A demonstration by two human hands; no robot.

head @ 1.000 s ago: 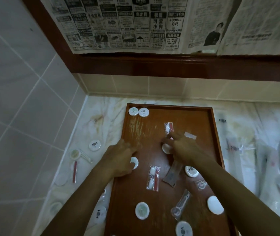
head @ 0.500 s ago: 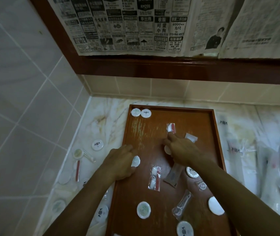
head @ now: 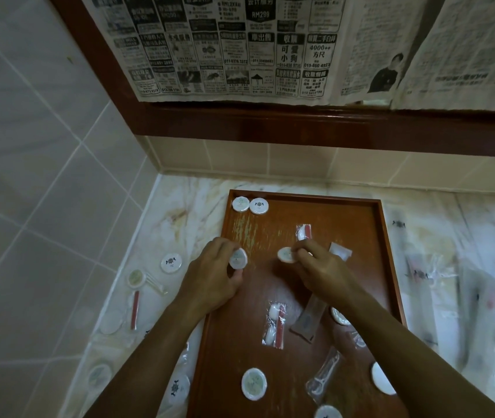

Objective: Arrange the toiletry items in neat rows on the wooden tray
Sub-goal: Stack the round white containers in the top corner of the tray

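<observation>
On a marble-patterned counter [head: 180, 206] beside a tiled wall sits a rectangular wooden tray [head: 315, 212] with a low rim. Over its middle, the left hand [head: 213, 279] pinches a round white soap disc [head: 238, 258] between curled fingers and thumb, while the right hand [head: 321, 273] pinches another white disc [head: 286, 254]. Two matching discs [head: 250, 205] lie touching in the tray's far left corner. Scattered on the tray are plastic-wrapped sachets [head: 275, 324] and more discs [head: 253, 383]. Others lie off the tray, on the counter at left [head: 171, 262].

Dim tiled walls [head: 44, 191], marble counter [head: 186, 212], newspaper-covered mirror [head: 240, 46].
</observation>
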